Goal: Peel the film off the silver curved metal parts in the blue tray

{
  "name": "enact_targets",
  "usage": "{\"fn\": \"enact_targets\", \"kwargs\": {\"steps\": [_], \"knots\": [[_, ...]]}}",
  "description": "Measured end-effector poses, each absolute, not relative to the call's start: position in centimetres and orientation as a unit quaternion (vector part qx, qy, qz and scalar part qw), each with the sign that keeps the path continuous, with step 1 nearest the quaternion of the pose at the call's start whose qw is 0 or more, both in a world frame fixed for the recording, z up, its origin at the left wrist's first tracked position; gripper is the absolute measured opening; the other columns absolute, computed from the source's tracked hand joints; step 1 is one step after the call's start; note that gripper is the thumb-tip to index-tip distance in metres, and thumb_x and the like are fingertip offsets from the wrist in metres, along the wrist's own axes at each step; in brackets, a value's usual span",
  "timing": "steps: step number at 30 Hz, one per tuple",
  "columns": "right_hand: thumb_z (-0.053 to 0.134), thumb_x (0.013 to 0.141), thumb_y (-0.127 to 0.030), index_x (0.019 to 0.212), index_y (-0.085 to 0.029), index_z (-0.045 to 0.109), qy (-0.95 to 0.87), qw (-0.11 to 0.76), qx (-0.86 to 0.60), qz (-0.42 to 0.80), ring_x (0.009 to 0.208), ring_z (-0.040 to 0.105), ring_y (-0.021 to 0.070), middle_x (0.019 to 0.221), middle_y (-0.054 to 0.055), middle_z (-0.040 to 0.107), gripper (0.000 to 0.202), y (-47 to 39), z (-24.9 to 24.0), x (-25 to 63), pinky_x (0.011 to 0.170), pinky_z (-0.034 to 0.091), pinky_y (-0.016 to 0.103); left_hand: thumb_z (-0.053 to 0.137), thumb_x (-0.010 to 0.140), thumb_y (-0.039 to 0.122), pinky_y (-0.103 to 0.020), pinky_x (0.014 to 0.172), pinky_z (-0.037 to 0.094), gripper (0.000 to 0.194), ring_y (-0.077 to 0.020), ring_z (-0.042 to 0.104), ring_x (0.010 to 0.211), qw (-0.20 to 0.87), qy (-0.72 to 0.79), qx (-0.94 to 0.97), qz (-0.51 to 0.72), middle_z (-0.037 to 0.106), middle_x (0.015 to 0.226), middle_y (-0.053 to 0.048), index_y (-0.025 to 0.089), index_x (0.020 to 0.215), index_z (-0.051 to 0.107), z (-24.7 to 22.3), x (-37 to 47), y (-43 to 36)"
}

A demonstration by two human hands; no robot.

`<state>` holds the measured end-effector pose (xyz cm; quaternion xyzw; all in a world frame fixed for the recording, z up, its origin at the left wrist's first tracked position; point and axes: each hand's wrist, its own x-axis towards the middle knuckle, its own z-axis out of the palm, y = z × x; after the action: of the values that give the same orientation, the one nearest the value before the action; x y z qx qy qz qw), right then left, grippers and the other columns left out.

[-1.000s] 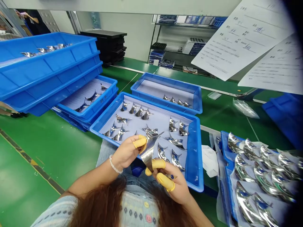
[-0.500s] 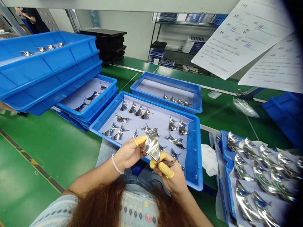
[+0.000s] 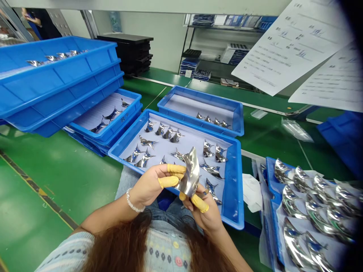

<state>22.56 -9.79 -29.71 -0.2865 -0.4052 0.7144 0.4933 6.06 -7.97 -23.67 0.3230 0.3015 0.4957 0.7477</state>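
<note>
A shiny curved metal part (image 3: 191, 172) is held between both hands above the near edge of a blue tray (image 3: 232, 189). My left hand (image 3: 151, 185), with yellow covers on its fingertips and a beaded bracelet at the wrist, pinches the part's left side. Gripping its lower end is my right hand (image 3: 205, 207), also with yellow finger covers. Several similar metal pieces (image 3: 176, 136) lie on white paper inside the tray, some in a row at the back left, others at the right side.
Stacked blue bins (image 3: 62, 83) stand at the left, beside a lower tray (image 3: 107, 139). Another blue tray (image 3: 198, 99) is behind. At the right, a padded tray (image 3: 279, 245) holds larger metal pieces. Papers (image 3: 286, 49) hang at upper right. A person (image 3: 39, 20) is at far upper left.
The metal part has been turned, so its face with markings no longer shows and it stands more upright. My left hand has shifted its fingers on the part's left side.
</note>
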Motion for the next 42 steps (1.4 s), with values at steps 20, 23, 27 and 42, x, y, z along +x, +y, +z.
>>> {"fn": "enact_targets", "kwargs": {"steps": [20, 23, 27, 42], "knots": [[0.075, 0.076, -0.037, 0.074, -0.023, 0.067, -0.561, 0.484, -0.314, 0.594, 0.068, 0.058, 0.0205, 0.073, 0.003, 0.063, 0.016, -9.5, -29.4, 23.8, 0.062, 0.047, 0.03, 0.068, 0.071, 0.053, -0.028, 0.071, 0.042, 0.04, -0.014, 0.051, 0.071, 0.566, 0.335, 0.554, 0.51, 0.057, 0.073, -0.003, 0.014, 0.067, 0.062, -24.4, 5.1, -7.9], [0.074, 0.076, -0.04, 0.076, -0.023, 0.069, -0.602, 0.468, -0.328, 0.558, 0.062, 0.054, 0.0189, 0.07, 0.003, 0.061, 0.018, -9.5, -28.8, 23.9, 0.055, 0.043, 0.028, 0.069, 0.073, 0.049, -0.027, 0.072, 0.041, 0.036, -0.0125, 0.049, 0.07, 0.569, 0.316, 0.554, 0.519, 0.055, 0.071, -0.002, 0.014, 0.067, 0.063, -24.5, 5.0, -7.8], [0.071, 0.078, -0.044, 0.075, -0.023, 0.07, -0.63, 0.459, -0.329, 0.533, 0.053, 0.05, 0.0174, 0.064, 0.003, 0.059, 0.022, -9.6, -28.7, 23.8, 0.048, 0.04, 0.028, 0.069, 0.072, 0.049, -0.027, 0.071, 0.041, 0.036, -0.0128, 0.049, 0.07, 0.588, 0.304, 0.543, 0.517, 0.055, 0.071, -0.002, 0.014, 0.067, 0.063, -24.6, 5.0, -7.8], [0.054, 0.085, -0.016, 0.094, -0.015, 0.064, -0.736, 0.114, -0.652, 0.143, 0.08, 0.064, 0.0247, 0.085, 0.009, 0.069, 0.014, 2.4, -27.0, 25.3, 0.073, 0.048, 0.034, 0.058, 0.081, 0.028, -0.034, 0.09, 0.042, 0.034, -0.0182, 0.056, 0.092, 0.48, 0.514, 0.576, 0.416, 0.063, 0.105, -0.009, 0.014, 0.112, 0.06, -33.2, 5.6, -2.5]]}}
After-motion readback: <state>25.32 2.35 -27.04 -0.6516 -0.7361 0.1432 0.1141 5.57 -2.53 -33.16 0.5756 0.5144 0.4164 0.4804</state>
